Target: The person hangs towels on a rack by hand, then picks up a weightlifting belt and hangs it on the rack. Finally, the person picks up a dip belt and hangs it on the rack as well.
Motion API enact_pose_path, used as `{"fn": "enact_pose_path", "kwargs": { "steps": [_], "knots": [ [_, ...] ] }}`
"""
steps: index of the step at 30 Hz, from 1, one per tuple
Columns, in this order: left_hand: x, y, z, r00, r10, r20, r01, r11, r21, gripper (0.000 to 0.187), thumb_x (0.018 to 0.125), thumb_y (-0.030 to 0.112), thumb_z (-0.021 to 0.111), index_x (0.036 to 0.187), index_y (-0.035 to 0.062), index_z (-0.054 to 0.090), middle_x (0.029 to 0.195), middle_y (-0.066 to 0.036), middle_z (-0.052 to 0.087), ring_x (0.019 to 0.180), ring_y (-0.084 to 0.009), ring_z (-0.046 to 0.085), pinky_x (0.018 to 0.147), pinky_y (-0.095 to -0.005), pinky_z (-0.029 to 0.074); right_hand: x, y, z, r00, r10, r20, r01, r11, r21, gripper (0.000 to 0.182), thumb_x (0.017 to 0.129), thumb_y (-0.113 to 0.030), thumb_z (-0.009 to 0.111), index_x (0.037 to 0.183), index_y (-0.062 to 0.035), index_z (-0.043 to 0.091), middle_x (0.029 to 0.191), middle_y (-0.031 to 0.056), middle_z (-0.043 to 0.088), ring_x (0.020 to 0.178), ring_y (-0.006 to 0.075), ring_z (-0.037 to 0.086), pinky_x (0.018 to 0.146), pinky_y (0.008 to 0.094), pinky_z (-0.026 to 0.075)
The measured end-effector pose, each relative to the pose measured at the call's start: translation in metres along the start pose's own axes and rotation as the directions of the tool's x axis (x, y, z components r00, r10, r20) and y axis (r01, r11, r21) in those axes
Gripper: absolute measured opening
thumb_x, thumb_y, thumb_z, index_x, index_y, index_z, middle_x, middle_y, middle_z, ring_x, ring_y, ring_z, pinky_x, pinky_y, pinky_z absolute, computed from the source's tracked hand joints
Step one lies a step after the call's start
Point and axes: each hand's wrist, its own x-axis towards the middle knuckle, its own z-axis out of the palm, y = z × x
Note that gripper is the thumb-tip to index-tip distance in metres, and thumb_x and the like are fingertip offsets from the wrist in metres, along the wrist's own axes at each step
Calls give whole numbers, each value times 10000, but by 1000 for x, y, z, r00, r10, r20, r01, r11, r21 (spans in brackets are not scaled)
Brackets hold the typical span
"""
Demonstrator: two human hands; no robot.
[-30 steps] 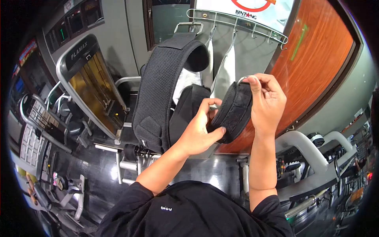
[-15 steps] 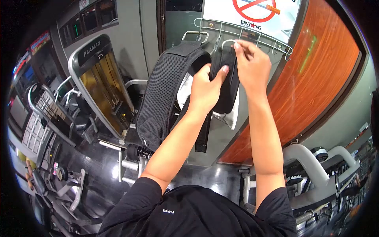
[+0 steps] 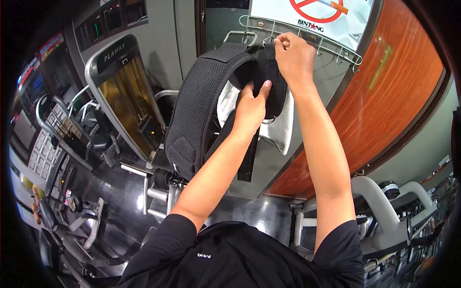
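Note:
My left hand [image 3: 250,108] is closed around the side of a black padded strap [image 3: 273,91], thumb on its front face. At the strap's upper end, my right hand [image 3: 295,57] is pinched shut close to the hooks of a wire rack [image 3: 329,49]; the fingers partly hide what they grip. A metal ring shows at the strap's lower end. Just left hangs a wide black mesh-covered belt [image 3: 199,105], curved over on itself. Behind both hands is a white cloth-like item [image 3: 283,132], partly covered.
The rack is on the wall below a sign [image 3: 314,12] with a red prohibition symbol. An orange-brown wooden door [image 3: 384,86] stands to the right. A weight-stack machine [image 3: 120,91] is at left, and grey-framed gym equipment [image 3: 379,206] at lower right.
My right hand has moved slightly up with the strap's upper end, closer to the rack. The pale loop seen earlier at its fingertips is now hidden. My left hand stays on the strap, slightly lower.

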Motion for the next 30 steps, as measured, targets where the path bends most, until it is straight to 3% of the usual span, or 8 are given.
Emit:
{"fn": "enact_pose_path", "kwargs": {
  "steps": [4, 9, 12, 16, 19, 23, 28, 30],
  "knots": [
    [10, -40, 6, 998, -20, 55, 25, 995, -94, 815, 1025, 465, 633, 1483, -173, 413, 1496, -382, 484, 1455, -426, 456, 1214, -408, 336, -17, 2, 0, 998, 0, -56, 4, 998, 66, 153, 940, -130, 703, 1032, -20, 755, 882, 186, 764, 808, 327, 759, 756, 392, 582],
    [-8, -45, -4, 993, 45, 111, -13, 961, -276, 536, 1007, 332, 693, 1328, -87, 607, 1229, -275, 704, 1193, -366, 666, 1046, -402, 478, -41, 1, -7, 998, 14, -69, -4, 990, 144, 178, 951, -132, 693, 1079, -25, 756, 972, 187, 766, 859, 312, 755, 785, 381, 579],
    [-13, -54, -18, 994, 23, 106, -14, 996, -87, 486, 1018, 232, 692, 1362, -88, 570, 1170, -154, 728, 1098, -192, 666, 987, -289, 483, -54, -16, -23, 995, -64, -71, 63, 998, -26, 182, 947, -94, 725, 1112, -23, 758, 1045, 148, 768, 928, 230, 762, 822, 320, 594],
    [-49, -28, -57, 996, 13, 86, -30, 979, 202, 530, 981, 152, 702, 1425, -56, 499, 1375, -213, 614, 1267, -271, 603, 1093, -365, 469, -79, -51, -33, 987, -77, -139, 101, 980, 171, 121, 913, -33, 721, 1033, -32, 727, 959, 93, 719, 813, 215, 712, 721, 317, 578],
    [-74, -4, -92, 976, -47, 213, 47, 999, 4, 446, 970, 59, 677, 1377, -30, 520, 1365, -155, 604, 1279, -248, 588, 1098, -363, 474, -100, -76, -33, 997, -4, -71, 31, 920, 390, 100, 937, 5, 705, 1037, 3, 699, 948, 65, 706, 828, 134, 705, 670, 267, 578],
    [-108, 12, -127, 977, -25, 211, 39, 997, -63, 283, 980, -20, 635, 1256, -9, 573, 1220, -76, 640, 1161, -158, 618, 1008, -306, 514, -127, -109, -25, 958, 140, 252, -285, 584, 760, 98, 1019, 8, 627, 1106, 46, 647, 970, 71, 681, 842, 110, 696, 666, 234, 598],
    [-146, 11, -174, 998, -20, 60, 37, 954, -297, 149, 989, -37, 622, 1134, -4, 608, 1040, -73, 679, 915, -136, 669, 830, -290, 554, -158, -147, -8, 839, -12, 544, -519, 279, 808, 206, 1067, -39, 558, 1250, 54, 580, 1188, 141, 663, 1005, 211, 725, 821, 329, 632],
    [-153, -4, -204, 999, -24, 29, 32, 956, -291, 141, 1006, -8, 633, 1145, 12, 619, 1090, -43, 650, 1008, -111, 662, 832, -278, 558, -172, -166, 2, 788, -65, 612, -583, 241, 776, 242, 1072, -46, 553, 1291, 55, 569, 1246, 148, 653, 1085, 226, 713, 875, 339, 622]
  ]
}}
